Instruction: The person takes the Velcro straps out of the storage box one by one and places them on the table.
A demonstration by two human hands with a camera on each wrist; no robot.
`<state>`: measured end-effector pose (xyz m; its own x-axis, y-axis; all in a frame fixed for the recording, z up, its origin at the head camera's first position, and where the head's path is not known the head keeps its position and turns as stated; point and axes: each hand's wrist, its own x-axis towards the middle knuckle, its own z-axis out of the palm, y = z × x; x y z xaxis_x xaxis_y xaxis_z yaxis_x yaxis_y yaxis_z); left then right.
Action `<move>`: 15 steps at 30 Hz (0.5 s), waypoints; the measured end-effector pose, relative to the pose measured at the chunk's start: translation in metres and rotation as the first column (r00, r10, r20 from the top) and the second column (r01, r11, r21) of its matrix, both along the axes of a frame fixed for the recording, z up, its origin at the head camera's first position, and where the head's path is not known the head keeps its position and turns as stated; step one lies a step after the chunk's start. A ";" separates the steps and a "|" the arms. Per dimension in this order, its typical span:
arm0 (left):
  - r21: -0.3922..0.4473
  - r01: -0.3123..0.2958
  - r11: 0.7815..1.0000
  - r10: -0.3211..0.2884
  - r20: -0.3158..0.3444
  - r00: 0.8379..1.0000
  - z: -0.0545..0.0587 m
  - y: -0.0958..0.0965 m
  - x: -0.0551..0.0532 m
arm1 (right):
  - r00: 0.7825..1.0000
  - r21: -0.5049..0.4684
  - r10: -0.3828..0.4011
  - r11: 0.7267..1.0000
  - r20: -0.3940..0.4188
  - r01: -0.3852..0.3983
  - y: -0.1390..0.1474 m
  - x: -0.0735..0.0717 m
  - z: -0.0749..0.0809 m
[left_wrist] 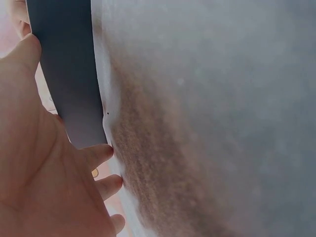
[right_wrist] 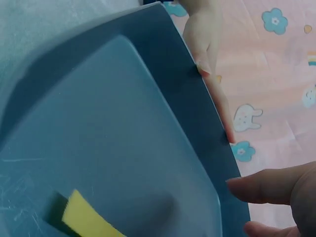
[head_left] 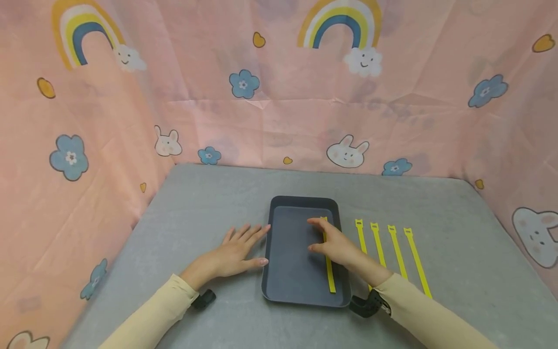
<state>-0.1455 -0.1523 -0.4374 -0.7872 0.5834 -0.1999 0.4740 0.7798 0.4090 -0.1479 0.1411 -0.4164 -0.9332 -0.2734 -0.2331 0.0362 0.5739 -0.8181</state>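
A dark grey rectangular tray lies on the table between the hands. One yellow hook-and-loop cable tie is inside it, along its right side; the right wrist view shows the tie's end. My left hand is at the tray's left side, fingers spread, with thumb and fingertips at the outer wall. Over the tray's right half is my right hand, thumb and forefinger well apart with nothing pinched between them. It hides the middle part of the tie.
Several more yellow cable ties lie side by side right of the tray, partly covered by the right forearm. Grey cloth covers the table. Pink patterned curtain encloses the back and both sides.
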 end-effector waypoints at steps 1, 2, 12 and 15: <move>-0.002 0.000 1.000 0.000 -0.001 1.000 0.000 0.000 0.000 | 1.000 0.008 0.009 1.000 0.000 -0.009 -0.001 0.000 0.000; -0.003 0.000 1.000 0.000 -0.004 1.000 0.000 0.000 0.000 | 1.000 0.011 0.015 1.000 0.004 -0.015 -0.001 0.001 0.002; -0.006 -0.006 1.000 0.006 0.003 1.000 0.000 0.000 0.000 | 0.997 -0.006 0.073 0.997 -0.019 -0.073 -0.007 -0.001 0.002; -0.004 -0.010 1.000 0.010 0.002 1.000 0.000 0.000 0.000 | 0.995 -0.014 0.099 0.995 -0.023 -0.099 -0.008 -0.004 -0.002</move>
<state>-0.1455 -0.1528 -0.4379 -0.7925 0.5749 -0.2034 0.4657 0.7859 0.4067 -0.1522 0.1330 -0.4180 -0.9062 -0.3682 -0.2081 -0.0384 0.5616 -0.8265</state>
